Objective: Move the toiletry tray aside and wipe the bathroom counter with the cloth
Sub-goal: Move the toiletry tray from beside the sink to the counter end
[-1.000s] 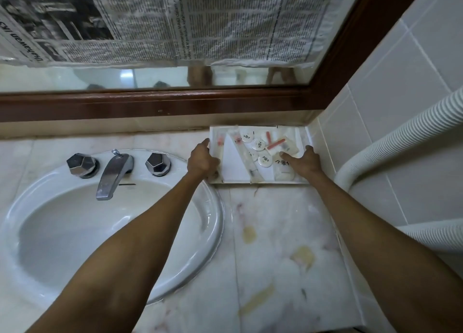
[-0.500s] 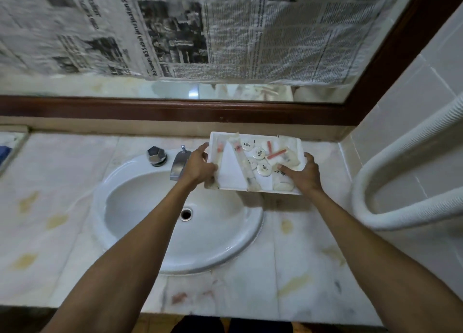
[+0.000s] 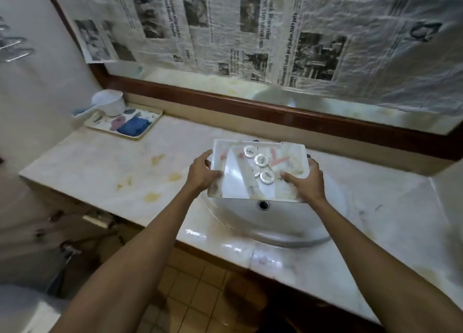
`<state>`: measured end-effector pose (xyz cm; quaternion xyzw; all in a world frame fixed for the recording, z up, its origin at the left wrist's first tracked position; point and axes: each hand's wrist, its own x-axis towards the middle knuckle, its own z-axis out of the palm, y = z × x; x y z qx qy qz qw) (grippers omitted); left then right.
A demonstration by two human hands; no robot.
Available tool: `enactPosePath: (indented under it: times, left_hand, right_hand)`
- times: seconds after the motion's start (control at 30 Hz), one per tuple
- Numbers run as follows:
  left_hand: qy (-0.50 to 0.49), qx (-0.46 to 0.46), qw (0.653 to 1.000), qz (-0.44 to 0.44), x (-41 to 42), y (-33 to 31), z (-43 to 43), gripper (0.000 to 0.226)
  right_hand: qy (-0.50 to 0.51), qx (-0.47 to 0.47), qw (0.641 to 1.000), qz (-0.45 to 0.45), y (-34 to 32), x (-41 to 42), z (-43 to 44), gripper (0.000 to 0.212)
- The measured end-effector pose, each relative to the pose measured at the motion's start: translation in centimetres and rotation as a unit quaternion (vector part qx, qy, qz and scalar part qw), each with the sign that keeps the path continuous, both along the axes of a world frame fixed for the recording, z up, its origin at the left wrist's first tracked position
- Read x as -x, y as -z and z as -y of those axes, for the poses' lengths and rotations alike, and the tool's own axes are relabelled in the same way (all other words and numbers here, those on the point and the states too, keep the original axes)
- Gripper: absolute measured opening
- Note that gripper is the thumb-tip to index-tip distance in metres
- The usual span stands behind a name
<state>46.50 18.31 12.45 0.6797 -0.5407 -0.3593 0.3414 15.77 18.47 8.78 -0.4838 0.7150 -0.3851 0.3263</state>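
At the far left corner of the bathroom counter (image 3: 100,164) sits a shallow patterned tray (image 3: 152,122), set close to the wall; a folded blue cloth (image 3: 132,127) lies on its near right part, and a white scoop cup (image 3: 110,102) stands at its far end, handle pointing left; neither hand touches them. The pale marble to the right of that tray carries several yellowish stains (image 3: 152,197), spread between the far edge and the front edge. Further right, the left hand (image 3: 201,173) grips the left rim of the toiletry tray (image 3: 233,182), thumb lying over the rim on the inside, fingers curled round the outer edge; the toiletry tray is held up over the far part of the sink (image 3: 288,222), well apart from the patterned tray, and roughly level. In it lie round white lids (image 3: 261,160) near the middle, with long clear sachets on either side of them. The right hand (image 3: 304,182) clasps the right rim the same way, thumb on top and fingers wrapped round the side. The drain (image 3: 263,204) shows just below the toiletry tray's near edge; behind everything, newspaper sheets (image 3: 250,32) cover the wood-framed mirror.
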Motion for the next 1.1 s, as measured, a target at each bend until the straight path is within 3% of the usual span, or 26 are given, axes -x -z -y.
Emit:
enactPosePath:
  times: [0.3,1.1]
  left_hand:
    - [-0.103,-0.005,0.995,0.004,-15.5,-0.4,-2.5,0.077]
    - [-0.280,-0.067,0.956,0.048,-51.5,6.8,7.3,0.081]
  right_hand:
    - [-0.109,0.001,0.994,-0.006,-1.4,-15.9,3.4,0.103]
    - [-0.285,-0.035,0.958,0.004,4.2,-54.5,22.3,0.092]
